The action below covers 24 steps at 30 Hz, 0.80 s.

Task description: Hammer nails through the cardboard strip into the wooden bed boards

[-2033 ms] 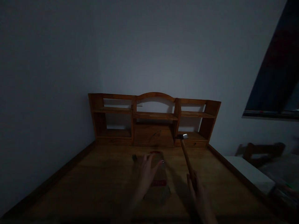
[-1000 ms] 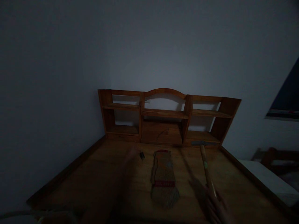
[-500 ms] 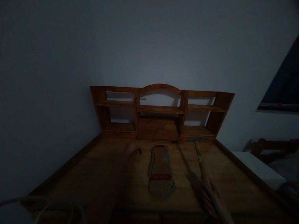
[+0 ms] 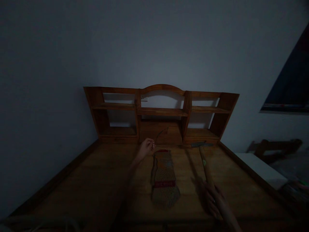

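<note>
Our right hand is wrapped around the lower end of a hammer, whose pale wooden handle bears a small greenish spot and whose long, narrow grey head sits crosswise at the top. The handle slants up and away from our grip, and the head shows in front of the right part of the wooden shelf unit. Our left hand has its fingers drawn close together, with a tiny glint at the tips; we cannot tell whether they pinch anything. A folded, speckled brown-orange cloth-like piece, with red at its far end and a red band lower down, lies on the tabletop between our hands, its far end just beside our left fingertips.
</note>
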Each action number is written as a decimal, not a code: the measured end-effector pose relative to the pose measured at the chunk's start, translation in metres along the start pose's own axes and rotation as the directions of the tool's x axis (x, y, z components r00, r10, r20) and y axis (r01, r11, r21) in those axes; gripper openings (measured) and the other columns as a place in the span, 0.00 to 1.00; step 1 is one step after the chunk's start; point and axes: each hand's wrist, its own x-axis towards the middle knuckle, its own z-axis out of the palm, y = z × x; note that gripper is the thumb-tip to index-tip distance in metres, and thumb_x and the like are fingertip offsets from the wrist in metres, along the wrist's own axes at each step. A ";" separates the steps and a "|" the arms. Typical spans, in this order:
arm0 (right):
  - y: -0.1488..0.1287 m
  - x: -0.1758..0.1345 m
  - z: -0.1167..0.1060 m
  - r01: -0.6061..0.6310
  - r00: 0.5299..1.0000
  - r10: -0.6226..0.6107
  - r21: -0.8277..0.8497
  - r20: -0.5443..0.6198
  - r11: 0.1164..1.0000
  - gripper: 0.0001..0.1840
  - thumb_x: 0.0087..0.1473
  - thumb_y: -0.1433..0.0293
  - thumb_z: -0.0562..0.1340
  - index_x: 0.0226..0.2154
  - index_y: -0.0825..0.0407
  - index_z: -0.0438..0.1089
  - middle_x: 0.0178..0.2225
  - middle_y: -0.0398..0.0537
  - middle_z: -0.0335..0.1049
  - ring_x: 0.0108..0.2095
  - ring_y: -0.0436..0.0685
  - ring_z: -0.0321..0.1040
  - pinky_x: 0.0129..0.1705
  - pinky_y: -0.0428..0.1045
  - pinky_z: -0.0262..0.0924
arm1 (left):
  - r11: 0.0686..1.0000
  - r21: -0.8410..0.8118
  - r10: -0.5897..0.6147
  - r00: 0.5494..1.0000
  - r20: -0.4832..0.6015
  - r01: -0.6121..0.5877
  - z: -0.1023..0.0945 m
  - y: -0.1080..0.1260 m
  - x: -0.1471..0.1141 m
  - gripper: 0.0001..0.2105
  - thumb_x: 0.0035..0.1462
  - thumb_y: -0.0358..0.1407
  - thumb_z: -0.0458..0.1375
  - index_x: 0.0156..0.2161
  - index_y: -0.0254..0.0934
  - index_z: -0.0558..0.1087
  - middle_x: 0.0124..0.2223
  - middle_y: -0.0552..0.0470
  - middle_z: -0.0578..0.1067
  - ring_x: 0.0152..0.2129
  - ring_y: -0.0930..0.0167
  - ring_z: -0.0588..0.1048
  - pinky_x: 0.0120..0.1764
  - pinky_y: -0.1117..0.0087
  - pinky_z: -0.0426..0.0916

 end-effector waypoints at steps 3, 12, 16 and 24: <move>-0.002 -0.004 0.006 0.029 1.000 -0.029 -0.045 0.000 0.999 0.29 0.32 0.49 0.71 0.29 0.48 0.61 0.09 0.27 0.48 0.05 0.42 0.41 0.05 0.39 0.39 | 0.984 -0.165 0.079 0.995 0.064 -0.068 0.026 -0.010 -0.005 0.18 0.53 0.47 0.58 0.40 0.32 0.70 0.32 0.47 0.76 0.25 0.72 0.74 0.31 0.71 0.70; -0.003 -0.015 0.018 0.084 0.994 -0.096 -0.228 -0.042 0.970 0.32 0.41 0.47 0.66 0.43 0.50 0.63 0.10 0.28 0.51 0.06 0.43 0.43 0.07 0.40 0.40 | 0.995 -0.057 0.076 0.997 -0.015 -0.077 0.036 -0.047 -0.006 0.13 0.49 0.43 0.61 0.34 0.34 0.74 0.32 0.47 0.78 0.31 0.66 0.77 0.36 0.67 0.71; -0.012 -0.023 0.030 0.101 0.984 -0.146 -0.351 -0.103 0.931 0.32 0.39 0.47 0.66 0.42 0.52 0.67 0.10 0.31 0.53 0.08 0.45 0.48 0.09 0.40 0.41 | 0.997 0.030 0.077 0.997 0.005 -0.077 0.032 -0.056 -0.008 0.11 0.49 0.42 0.61 0.33 0.35 0.76 0.34 0.47 0.79 0.34 0.65 0.77 0.40 0.66 0.70; -0.008 -0.020 0.027 0.087 0.982 -0.150 -0.431 -0.115 0.898 0.38 0.37 0.45 0.66 0.45 0.53 0.67 0.13 0.34 0.58 0.10 0.48 0.53 0.10 0.42 0.46 | 0.989 0.073 0.126 0.992 0.031 -0.128 0.034 -0.062 -0.011 0.13 0.54 0.43 0.58 0.37 0.35 0.76 0.37 0.47 0.79 0.37 0.65 0.77 0.42 0.67 0.69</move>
